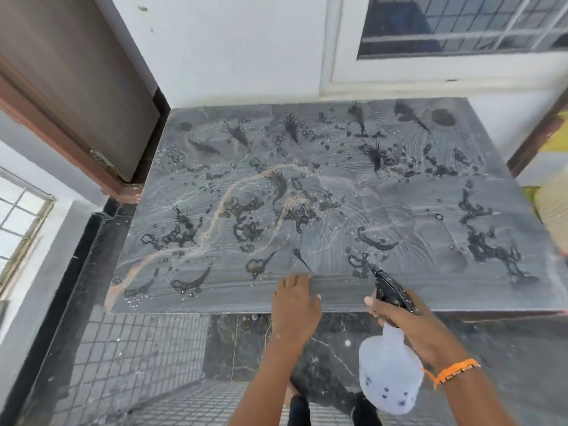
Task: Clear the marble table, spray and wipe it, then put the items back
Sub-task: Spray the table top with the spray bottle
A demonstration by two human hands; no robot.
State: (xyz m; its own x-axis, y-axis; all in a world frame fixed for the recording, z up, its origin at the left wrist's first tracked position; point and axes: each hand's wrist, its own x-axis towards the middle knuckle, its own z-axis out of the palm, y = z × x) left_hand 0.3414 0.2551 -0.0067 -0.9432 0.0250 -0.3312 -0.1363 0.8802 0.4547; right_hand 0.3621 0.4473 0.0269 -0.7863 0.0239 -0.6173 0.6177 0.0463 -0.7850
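Observation:
The grey marble table [415, 210] fills the middle of the head view, bare of items and covered with dark wet spray marks and pale swirl streaks. My right hand [399, 318] grips a white spray bottle [390, 373] with a black trigger head [392, 290], its nozzle pointing over the table's near edge. My left hand [295, 305] rests flat on the near edge of the table, fingers apart, holding nothing. An orange thread band circles my right wrist.
A brown door [70, 87] stands at the back left, and a white wall with a barred window [461, 23] is behind the table. Tiled floor [138, 348] lies below left. A blurred yellowish object [553, 204] sits at the right edge.

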